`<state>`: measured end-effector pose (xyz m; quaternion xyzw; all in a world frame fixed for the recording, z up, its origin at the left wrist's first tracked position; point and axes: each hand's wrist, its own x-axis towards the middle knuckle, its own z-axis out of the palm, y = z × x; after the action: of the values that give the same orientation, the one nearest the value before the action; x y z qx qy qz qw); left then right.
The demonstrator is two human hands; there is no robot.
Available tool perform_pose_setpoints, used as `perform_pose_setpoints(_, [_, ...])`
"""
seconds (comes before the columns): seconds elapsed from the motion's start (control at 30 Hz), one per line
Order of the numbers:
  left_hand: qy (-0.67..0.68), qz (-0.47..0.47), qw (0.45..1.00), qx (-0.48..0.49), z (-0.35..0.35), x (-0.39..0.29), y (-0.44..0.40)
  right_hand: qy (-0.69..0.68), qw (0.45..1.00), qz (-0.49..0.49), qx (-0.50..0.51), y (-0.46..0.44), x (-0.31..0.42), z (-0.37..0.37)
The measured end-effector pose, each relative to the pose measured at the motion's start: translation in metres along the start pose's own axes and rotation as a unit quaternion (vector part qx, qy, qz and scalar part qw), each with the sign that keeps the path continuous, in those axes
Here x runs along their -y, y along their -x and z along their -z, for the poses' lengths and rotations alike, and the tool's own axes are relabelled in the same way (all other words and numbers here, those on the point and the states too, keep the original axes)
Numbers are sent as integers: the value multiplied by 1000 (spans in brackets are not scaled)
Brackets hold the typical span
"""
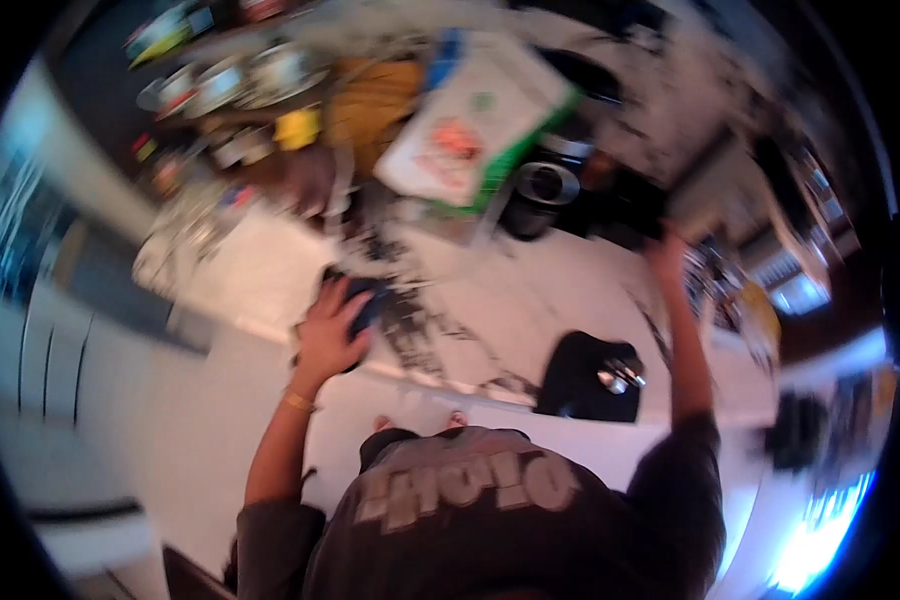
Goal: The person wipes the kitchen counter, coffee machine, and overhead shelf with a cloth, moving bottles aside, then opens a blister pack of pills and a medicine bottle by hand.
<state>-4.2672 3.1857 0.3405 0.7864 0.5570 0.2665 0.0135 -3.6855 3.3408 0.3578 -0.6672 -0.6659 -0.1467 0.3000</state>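
Observation:
My left hand (328,335) is over a dark cloth-like piece (372,300) at the near edge of the marbled counter (530,300). Its thumb stands away from the fingers, and dark material shows around them. My right hand (667,255) reaches to the far right, against or just beside a black appliance (625,205). Blur hides its fingers and whether it grips. Left of that hand sits a black and silver round-topped device (547,190). A black board-like mat (580,375) with small shiny metal pieces (620,375) lies near the front edge.
A white and green printed bag (470,125) lies at the back centre. Cups on saucers (280,70) and a yellow item (298,127) are at the back left. A rack of utensils (715,275) stands to the right of my right forearm. Motion blur softens the whole scene.

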Motion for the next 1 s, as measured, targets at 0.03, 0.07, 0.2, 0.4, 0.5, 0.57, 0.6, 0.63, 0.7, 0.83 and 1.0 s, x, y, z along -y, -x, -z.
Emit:
perform_pose_setpoints(0.03, [-22,9,1000,2,-2,-3,1,-9,998,-64,-8,-5,37,21])
perform_pose_setpoints(0.07, [-44,53,998,11,1,-4,13,-103,992,21,-75,-18,98,31])
perform_pose_setpoints(0.2, [-38,47,998,32,-6,-17,-4,-401,890,161,149,33,311,63])
perform_pose_setpoints(0.4, [-13,-10,999,-50,-32,-12,-2,-232,865,378,236,89,541,-50])
perform_pose_setpoints(0.5, [-38,-9,999,12,-30,6,2,-195,891,337,235,90,590,-103])
perform_pose_setpoints(0.57, [37,-58,998,-7,-23,25,4,-183,884,318,289,78,601,-127])
perform_pose_setpoints(0.6, [46,-58,997,-13,-14,37,7,-204,885,287,304,71,604,-125])
perform_pose_setpoints(0.63, [71,-36,995,64,1,56,5,-242,893,290,246,67,602,-123])
perform_pose_setpoints(0.7, [107,38,977,182,42,97,0,-292,897,278,180,62,591,-91])
perform_pose_setpoints(0.83, [13,27,998,-48,75,229,13,-215,955,183,86,74,519,24])
perform_pose_setpoints(1.0, [-76,134,985,-81,133,365,44,166,982,-66,56,132,357,78])
